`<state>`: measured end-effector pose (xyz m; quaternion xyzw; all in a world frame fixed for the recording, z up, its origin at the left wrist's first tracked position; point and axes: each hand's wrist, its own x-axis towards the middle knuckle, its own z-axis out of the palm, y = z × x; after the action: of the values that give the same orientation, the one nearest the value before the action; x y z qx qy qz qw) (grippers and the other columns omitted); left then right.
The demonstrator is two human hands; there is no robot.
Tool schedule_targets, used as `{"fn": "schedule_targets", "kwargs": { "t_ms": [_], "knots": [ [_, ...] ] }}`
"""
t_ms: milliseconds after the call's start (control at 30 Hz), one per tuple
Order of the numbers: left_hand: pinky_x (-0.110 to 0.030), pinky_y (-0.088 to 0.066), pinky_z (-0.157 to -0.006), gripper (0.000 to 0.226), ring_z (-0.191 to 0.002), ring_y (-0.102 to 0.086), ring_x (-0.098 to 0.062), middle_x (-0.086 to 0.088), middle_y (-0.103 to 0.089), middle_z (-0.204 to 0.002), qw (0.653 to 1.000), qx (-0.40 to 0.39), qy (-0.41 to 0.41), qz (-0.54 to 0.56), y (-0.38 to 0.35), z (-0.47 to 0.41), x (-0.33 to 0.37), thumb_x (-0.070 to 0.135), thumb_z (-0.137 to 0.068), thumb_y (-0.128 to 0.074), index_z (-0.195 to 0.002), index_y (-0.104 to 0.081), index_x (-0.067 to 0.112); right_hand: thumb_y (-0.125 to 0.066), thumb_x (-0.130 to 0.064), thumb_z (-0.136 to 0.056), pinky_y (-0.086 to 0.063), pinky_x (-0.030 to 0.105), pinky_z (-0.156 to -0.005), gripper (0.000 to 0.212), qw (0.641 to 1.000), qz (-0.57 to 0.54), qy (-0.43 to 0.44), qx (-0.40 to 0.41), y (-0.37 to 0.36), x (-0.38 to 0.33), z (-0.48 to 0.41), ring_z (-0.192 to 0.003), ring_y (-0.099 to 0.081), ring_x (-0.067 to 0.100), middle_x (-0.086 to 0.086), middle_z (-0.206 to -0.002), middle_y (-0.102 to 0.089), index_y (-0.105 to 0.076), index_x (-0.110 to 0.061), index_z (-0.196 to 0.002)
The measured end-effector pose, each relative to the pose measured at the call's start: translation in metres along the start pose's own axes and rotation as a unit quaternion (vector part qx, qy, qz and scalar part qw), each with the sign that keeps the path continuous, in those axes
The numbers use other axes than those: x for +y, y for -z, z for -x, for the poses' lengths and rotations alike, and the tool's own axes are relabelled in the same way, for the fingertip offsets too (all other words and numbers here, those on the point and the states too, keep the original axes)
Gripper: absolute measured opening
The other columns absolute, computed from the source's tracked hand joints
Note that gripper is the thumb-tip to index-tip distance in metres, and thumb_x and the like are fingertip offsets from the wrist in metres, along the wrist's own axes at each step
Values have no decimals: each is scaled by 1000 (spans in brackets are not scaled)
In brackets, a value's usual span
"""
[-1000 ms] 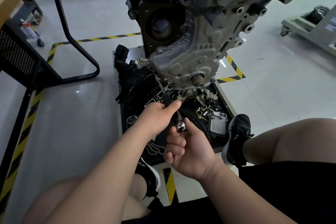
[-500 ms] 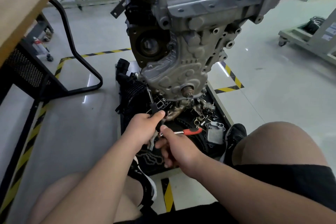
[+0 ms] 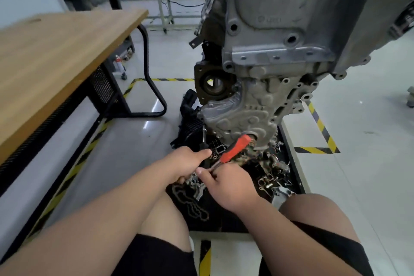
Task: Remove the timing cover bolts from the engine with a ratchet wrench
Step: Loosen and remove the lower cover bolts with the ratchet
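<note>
The grey timing cover (image 3: 242,116) sits at the lower front of the hanging engine (image 3: 280,36). My left hand (image 3: 186,163) is closed around a black-handled extension bar (image 3: 203,139). Its thin shaft reaches up to a bolt spot on the cover's lower left edge. My right hand (image 3: 228,184) grips the metal neck of the ratchet wrench (image 3: 235,148). The wrench's red handle points up and right, toward the crank seal. The ratchet head lies between my two hands and is mostly hidden.
A black tray (image 3: 293,177) under the engine holds loose brackets, gaskets and small parts. A wooden workbench (image 3: 56,63) with a black tube frame stands at left. Yellow-black tape (image 3: 320,127) marks the floor. My knees flank the tray's near edge.
The red ratchet handle swung from pointing right to pointing up-right toward the cover. My left hand stayed on the black-handled bar. The view tilted up, showing more of the engine.
</note>
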<state>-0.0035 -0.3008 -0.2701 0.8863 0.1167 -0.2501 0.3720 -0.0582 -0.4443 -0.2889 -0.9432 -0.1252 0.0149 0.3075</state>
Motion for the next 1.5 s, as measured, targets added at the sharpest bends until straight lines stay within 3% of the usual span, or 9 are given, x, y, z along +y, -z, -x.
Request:
{"fn": "schedule_targets", "kwargs": {
  "t_ms": [167, 333, 467, 600, 733, 800, 933, 1067, 1500],
  "knots": [
    [-21, -23, -42, 48, -42, -28, -13, 2, -33, -47, 984, -82, 59, 146, -19, -3, 0, 61, -89, -49, -68, -45, 18, -33, -63, -94, -31, 30, -57, 61, 1000, 12, -21, 15, 2, 4, 2, -70, -61, 28, -7, -50, -37, -34, -22, -50],
    [-21, -27, -42, 46, -39, -30, -15, 2, -35, -45, 991, -36, 25, 130, -34, -4, 10, 57, -82, -51, -64, -47, 15, -33, -60, -95, -35, 33, -58, 67, 988, -103, -109, 36, 15, 9, 0, -62, -55, 26, -3, -50, -48, -42, -13, -48],
    [-22, -25, -42, 43, -37, -32, -15, 0, -40, -50, 982, -2, 13, 189, -41, -3, 4, 60, -61, -60, -59, -51, 18, -49, -59, -88, -45, 30, -51, 58, 908, -333, -224, 120, 33, 24, 4, -45, -57, 13, -2, -53, -63, -65, -5, -74],
    [-21, -25, -41, 42, -37, -34, -12, -1, -45, -55, 975, -14, -8, 220, -45, -8, -14, 59, -53, -67, -62, -58, 19, -70, -34, -86, -45, 21, -46, 34, 854, -445, -248, 111, 37, 42, 8, -53, -62, 5, 2, -72, -74, -53, -17, -110],
    [-20, -27, -38, 29, -37, -39, -11, 3, -50, -51, 972, -43, -7, 231, -40, -15, -16, 54, -46, -68, -51, -66, 25, -74, -49, -77, -51, 28, -62, 48, 958, -177, -208, 84, 59, 64, 5, -73, -64, 5, -11, -88, -67, -43, -37, -111],
    [-20, -27, -38, 25, -37, -39, -12, 3, -49, -51, 970, -48, -2, 238, -41, -18, -16, 47, -50, -69, -52, -63, 23, -66, -60, -78, -45, 23, -62, 41, 992, -24, -120, -27, 74, 65, 0, -76, -60, 1, -15, -87, -63, -47, -41, -108],
    [-20, -28, -38, 22, -37, -40, -13, 4, -48, -49, 973, -45, -4, 225, -45, -24, -13, 44, -51, -71, -49, -62, 24, -47, -61, -89, -41, 31, -68, 41, 931, 265, 50, -247, 51, 54, -14, -91, -61, 20, -4, -98, -64, -57, -24, -102],
    [-20, -27, -39, 25, -39, -39, -13, 2, -51, -53, 969, -55, -6, 240, -48, -27, -9, 48, -47, -71, -51, -65, 24, -43, -39, -99, -40, 32, -73, 27, 934, 213, 15, -288, 22, 54, -24, -98, -60, 28, 6, -101, -63, -57, -16, -97],
    [-27, -41, -57, 32, -54, -55, -17, 2, -59, -57, 972, 14, -16, 232, -43, -34, -18, 46, -72, -71, -60, -63, 17, -53, -27, -94, -43, 30, -72, 13, 949, 20, 9, -315, -16, 30, -35, -87, -55, 21, 1, -93, -57, -54, -16, -102]
  ]
}}
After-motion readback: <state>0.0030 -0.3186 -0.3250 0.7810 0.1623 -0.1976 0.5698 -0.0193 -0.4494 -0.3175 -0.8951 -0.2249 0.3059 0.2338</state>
